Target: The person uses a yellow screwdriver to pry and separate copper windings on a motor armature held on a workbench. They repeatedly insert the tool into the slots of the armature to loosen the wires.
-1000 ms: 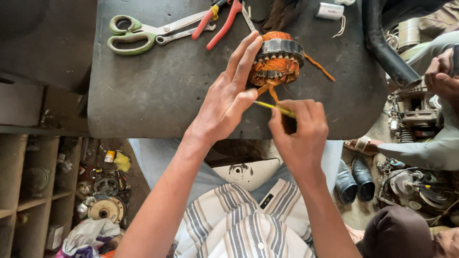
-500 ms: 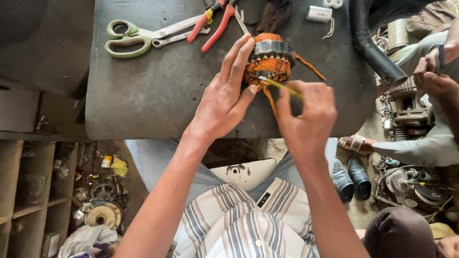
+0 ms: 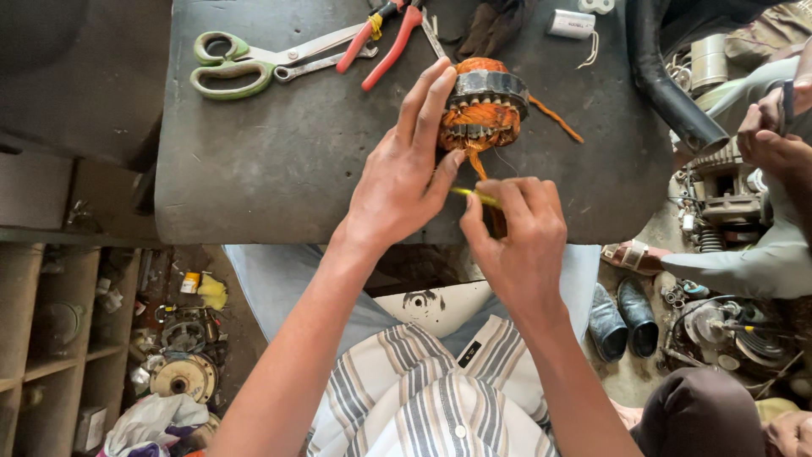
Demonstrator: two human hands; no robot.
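A motor stator (image 3: pixel 483 106) with orange copper windings and a grey steel core lies on the dark work table (image 3: pixel 279 161). My left hand (image 3: pixel 403 173) rests against its left side, fingers stretched up along the winding, thumb pressed near the bottom leads. My right hand (image 3: pixel 514 233) sits just below the stator and pinches a thin yellow sleeve (image 3: pixel 474 196) on a wire coming from the windings. An orange lead (image 3: pixel 556 118) trails off to the right.
Green-handled scissors (image 3: pixel 245 61), red-handled pliers (image 3: pixel 387 30) and a small white part (image 3: pixel 571 23) lie at the table's far side. A black hose (image 3: pixel 664 80) curves at the right. Another person's hands (image 3: pixel 774 135) work on a motor there. Shelves and scrap parts fill the lower left.
My right hand has dropped down and back from the stator, drawing the yellow sleeve along the wire. My left hand stays against the winding.
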